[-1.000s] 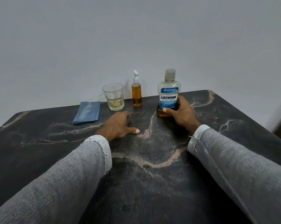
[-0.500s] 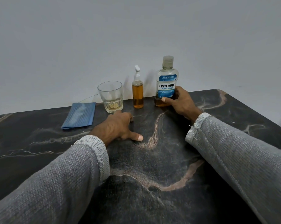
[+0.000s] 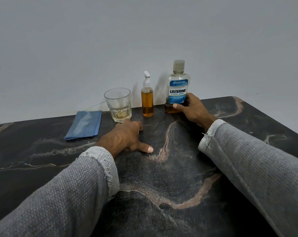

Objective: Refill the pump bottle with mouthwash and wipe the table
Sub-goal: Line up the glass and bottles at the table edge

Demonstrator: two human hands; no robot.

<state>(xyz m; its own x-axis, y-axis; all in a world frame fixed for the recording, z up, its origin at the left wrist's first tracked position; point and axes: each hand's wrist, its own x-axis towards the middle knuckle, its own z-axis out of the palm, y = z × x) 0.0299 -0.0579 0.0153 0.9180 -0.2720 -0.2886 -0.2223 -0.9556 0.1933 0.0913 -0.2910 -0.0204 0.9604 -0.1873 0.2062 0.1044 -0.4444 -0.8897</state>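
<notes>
A clear mouthwash bottle [image 3: 178, 86] with a blue label and a grey cap stands upright at the back of the dark marble table [image 3: 179, 177]; a little amber liquid sits in its base. My right hand [image 3: 191, 109] grips its lower part. Left of it stands a small pump bottle [image 3: 147, 101], almost full of amber liquid, white pump on top. My left hand [image 3: 126, 139] rests palm down on the table in front of the pump bottle, fingers apart, holding nothing. A folded blue cloth [image 3: 84, 124] lies at the back left.
A glass tumbler [image 3: 118, 104] with a little pale liquid stands between the cloth and the pump bottle, just beyond my left fingertips. A plain wall rises directly behind the table. The table's right edge slants close to the mouthwash bottle.
The view has tilted, so everything sits slightly differently in frame. My right hand stays on the mouthwash bottle; my left hand has slid a little toward the glass.
</notes>
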